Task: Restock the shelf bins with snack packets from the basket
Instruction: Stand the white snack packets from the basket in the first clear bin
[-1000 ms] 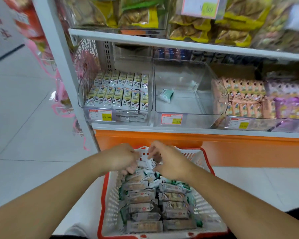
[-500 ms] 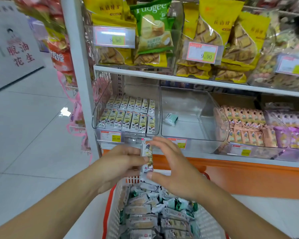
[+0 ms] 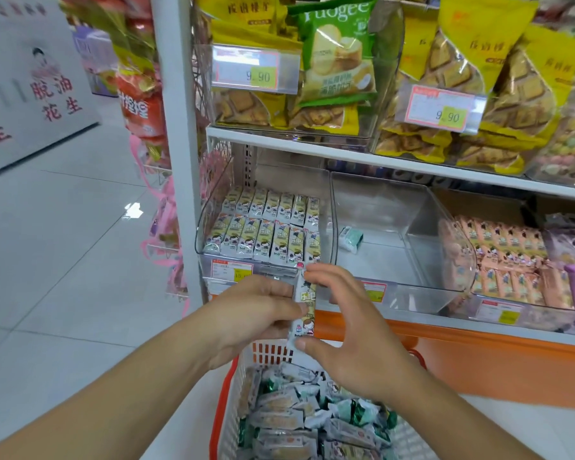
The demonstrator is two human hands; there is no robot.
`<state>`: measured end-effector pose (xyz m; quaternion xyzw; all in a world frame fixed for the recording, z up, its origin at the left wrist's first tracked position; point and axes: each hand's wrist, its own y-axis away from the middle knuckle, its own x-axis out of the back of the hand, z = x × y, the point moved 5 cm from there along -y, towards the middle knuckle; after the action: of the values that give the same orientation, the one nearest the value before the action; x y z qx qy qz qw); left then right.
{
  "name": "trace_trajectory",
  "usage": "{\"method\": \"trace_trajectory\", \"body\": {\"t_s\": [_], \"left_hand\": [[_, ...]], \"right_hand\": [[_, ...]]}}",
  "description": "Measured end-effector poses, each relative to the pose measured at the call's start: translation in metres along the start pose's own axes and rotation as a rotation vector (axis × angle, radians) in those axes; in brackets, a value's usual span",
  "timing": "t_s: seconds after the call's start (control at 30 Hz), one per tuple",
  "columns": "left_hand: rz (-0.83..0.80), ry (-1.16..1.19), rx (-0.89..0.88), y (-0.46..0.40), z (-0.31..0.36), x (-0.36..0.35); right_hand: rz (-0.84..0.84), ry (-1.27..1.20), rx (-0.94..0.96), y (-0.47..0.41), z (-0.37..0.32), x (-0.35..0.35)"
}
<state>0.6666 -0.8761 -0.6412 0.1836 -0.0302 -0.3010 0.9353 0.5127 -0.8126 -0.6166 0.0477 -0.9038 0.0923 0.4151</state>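
Basket (image 3: 233, 386) is running off the bottom edge; packets heaped inside, labels unreadable. Above it, your left hand (image 3: 253, 313) and right hand (image 3: 349, 330) are both pinching one upright snack packet (image 3: 304, 303), fingers curled round it. Beyond: left bin (image 3: 210, 207) holding rowed packets; middle bin (image 3: 452, 260) holding one green packet (image 3: 352, 237).

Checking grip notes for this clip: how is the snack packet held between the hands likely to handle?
The snack packet probably is light: fingertips alone hold it upright. Its glossy wrapper may be slippery. It looks fairly stiff, standing straight between left hand and right hand.
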Motion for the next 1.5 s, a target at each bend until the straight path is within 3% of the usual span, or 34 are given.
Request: {"method": "trace_trajectory", "body": {"t_s": [0.43, 0.5, 0.57, 0.67, 0.87, 1.0, 1.17, 1.27, 1.5], "left_hand": [[-0.015, -0.033, 0.017, 0.007, 0.013, 0.017], [0.064, -0.059, -0.018, 0.009, 0.026, 0.027], [0.242, -0.268, -0.102, 0.010, 0.042, 0.051], [0.459, -0.793, -0.206, 0.010, 0.053, 0.089], [0.472, -1.100, -0.256, -0.009, 0.034, 0.110], [0.479, -1.249, -0.194, -0.016, 0.029, 0.110], [0.442, -1.266, -0.164, -0.021, 0.026, 0.110], [0.448, -1.231, -0.169, -0.022, 0.028, 0.110], [0.433, -1.246, -0.195, -0.017, 0.031, 0.104]], "right_hand": [[0.076, -0.164, -0.153, -0.018, -0.006, -0.002], [0.085, -0.173, -0.139, -0.030, -0.012, 0.002], [0.126, -0.169, -0.134, -0.055, -0.015, 0.009], [0.164, -0.127, -0.145, -0.114, -0.016, 0.010], [0.099, -0.029, -0.171, -0.247, -0.003, -0.026], [0.009, 0.048, -0.195, -0.309, 0.011, -0.050], [-0.125, 0.235, -0.073, -0.343, 0.006, -0.064], [-0.107, 0.015, -0.143, -0.344, 0.010, -0.069], [-0.019, 0.020, -0.041, -0.303, 0.003, -0.047]]}}
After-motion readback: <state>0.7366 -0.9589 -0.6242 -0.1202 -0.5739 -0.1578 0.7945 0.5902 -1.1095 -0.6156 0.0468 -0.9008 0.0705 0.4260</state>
